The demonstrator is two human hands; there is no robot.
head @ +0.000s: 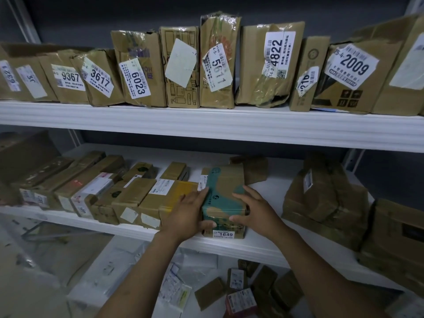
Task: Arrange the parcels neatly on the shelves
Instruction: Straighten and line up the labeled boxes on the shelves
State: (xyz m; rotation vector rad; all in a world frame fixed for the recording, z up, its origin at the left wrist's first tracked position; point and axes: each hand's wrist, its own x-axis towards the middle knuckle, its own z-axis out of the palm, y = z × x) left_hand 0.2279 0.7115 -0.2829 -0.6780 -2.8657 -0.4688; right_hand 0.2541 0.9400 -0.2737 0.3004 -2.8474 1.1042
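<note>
A brown cardboard parcel with teal print and a label reading 1649 (pixel 223 193) lies on the middle shelf (pixel 257 246) at its front edge. My left hand (pixel 187 214) lies against the parcel's left side, thumb across its front face. My right hand (pixel 254 210) lies on its right side, fingers on top and thumb at the front corner. Directly left of it runs a row of flat brown parcels (pixel 91 191). The upper shelf (pixel 206 125) carries a row of upright labelled parcels (pixel 137 70).
A bulky taped parcel (pixel 321 200) and a dark box (pixel 399 237) stand on the middle shelf to the right, with bare shelf between them and the 1649 parcel. A loose cardboard piece (pixel 254 171) lies behind it. Small parcels (pixel 241 292) and plastic mailers (pixel 174 288) lie on the lower level.
</note>
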